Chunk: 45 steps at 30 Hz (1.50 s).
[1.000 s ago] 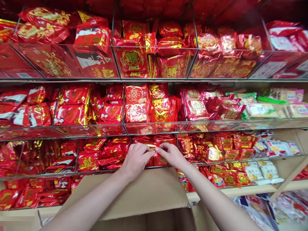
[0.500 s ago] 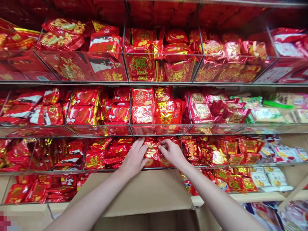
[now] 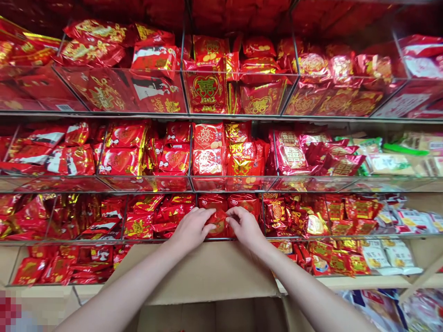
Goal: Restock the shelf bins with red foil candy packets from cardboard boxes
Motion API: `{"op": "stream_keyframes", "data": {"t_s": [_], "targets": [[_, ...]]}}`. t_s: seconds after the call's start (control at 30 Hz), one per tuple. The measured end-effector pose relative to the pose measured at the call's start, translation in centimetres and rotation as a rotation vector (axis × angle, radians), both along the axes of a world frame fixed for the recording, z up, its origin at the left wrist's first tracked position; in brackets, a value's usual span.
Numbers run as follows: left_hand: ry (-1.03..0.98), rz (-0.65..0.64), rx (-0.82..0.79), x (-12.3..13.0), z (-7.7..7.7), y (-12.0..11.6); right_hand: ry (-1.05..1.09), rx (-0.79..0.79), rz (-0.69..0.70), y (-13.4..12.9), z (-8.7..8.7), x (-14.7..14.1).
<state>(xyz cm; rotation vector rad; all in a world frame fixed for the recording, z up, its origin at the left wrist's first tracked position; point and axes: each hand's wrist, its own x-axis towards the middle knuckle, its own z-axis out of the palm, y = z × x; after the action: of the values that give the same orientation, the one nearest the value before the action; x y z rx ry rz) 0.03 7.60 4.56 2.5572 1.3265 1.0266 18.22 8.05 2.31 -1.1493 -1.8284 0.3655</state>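
Both my hands reach into a middle bin of the third shelf row, one at each side of a small red packet [image 3: 217,216]. My left hand [image 3: 195,227] pinches the packet's left side between thumb and fingers. On its right side, my right hand [image 3: 245,225] holds it with thumb and fingertips. Behind my fingers, two more red packets [image 3: 244,201] lie side by side in the same bin. A cardboard box [image 3: 221,272] with its flap up against the shelf stands below my wrists.
Clear dividers part the bins of red and gold packets [image 3: 208,136] above and beside my hands. A clear lip [image 3: 228,183] runs just above my fingers. White packets [image 3: 401,253] lie at the right, near a wooden shelf edge [image 3: 367,280].
My left hand has drawn its fingers in toward the packet and moved slightly down. The packet's front has tilted, and the two packets behind show more. The view has shifted a little.
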Motion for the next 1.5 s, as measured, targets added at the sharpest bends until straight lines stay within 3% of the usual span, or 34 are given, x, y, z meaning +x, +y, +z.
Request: {"op": "stream_keyframes", "data": {"t_s": [0.23, 0.37, 0.5, 0.63, 0.8, 0.93, 1.0, 1.1, 1.23, 1.5], "targets": [[-0.448, 0.110, -0.248, 0.8, -0.5, -1.0, 0.318, -0.080, 0.079, -0.2, -0.7, -0.1], [-0.606, 0.053, -0.436, 1.5, -0.9, -1.1, 0.201, -0.078, 0.033, -0.6, -0.8, -0.3], [-0.636, 0.083, -0.520, 1.3, -1.7, -1.1, 0.071, -0.016, -0.084, -0.7, -1.0, -1.0], [-0.531, 0.168, -0.467, 0.5, -1.8, -1.8, -0.047, 0.029, -0.143, -0.7, -1.0, -1.3], [-0.333, 0.265, -0.205, -0.7, -0.4, -3.2, -0.180, 0.064, -0.139, -0.9, -0.6, -1.4], [0.116, 0.113, 0.192, -0.9, -0.4, -2.7, -0.321, 0.141, -0.117, -1.0, -0.6, -1.5], [0.347, 0.084, 0.283, -0.8, -1.0, -2.1, -0.360, 0.173, -0.093, -1.2, -0.7, -1.3], [0.526, 0.167, 0.305, -0.7, -2.3, -1.1, -0.405, 0.244, -0.082, -1.9, -1.1, -0.5], [0.546, 0.222, 0.279, -0.5, -3.3, -0.5, -0.511, 0.311, -0.234, -2.5, -2.5, 0.9], [0.614, 0.317, 0.266, 0.5, -3.3, -0.7, -0.546, 0.335, -0.295, -2.0, -4.2, 1.3]]}}
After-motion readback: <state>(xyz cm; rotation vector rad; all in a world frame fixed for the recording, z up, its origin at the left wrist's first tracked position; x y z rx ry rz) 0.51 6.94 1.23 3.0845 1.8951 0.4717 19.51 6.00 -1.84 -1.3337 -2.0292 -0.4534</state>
